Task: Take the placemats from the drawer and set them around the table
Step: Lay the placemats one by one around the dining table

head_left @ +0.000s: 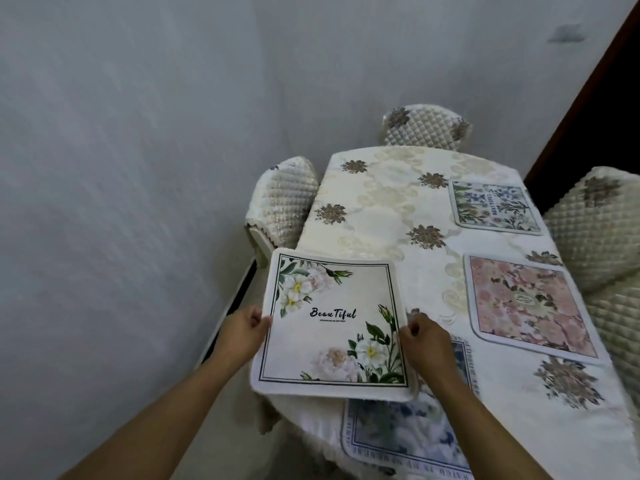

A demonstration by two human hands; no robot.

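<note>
I hold a cream placemat (332, 327) printed with white flowers and the word "Beautiful" over the table's near left corner. My left hand (244, 332) grips its left edge and my right hand (424, 336) grips its right edge. Under it, at the near end, lies a blue and white placemat (401, 434), partly hidden by my right arm. A pink floral placemat (530, 306) lies along the right side. Farther back on the right lies a green and blue floral placemat (493, 207). The table (377, 216) wears a cream cloth with brown flower motifs.
Quilted cream chairs stand around the table: one at the left (282, 199), one at the far end (427, 128), one at the right (599, 223). A grey wall (121, 168) runs close along the left. A dark doorway (595, 126) is at the right.
</note>
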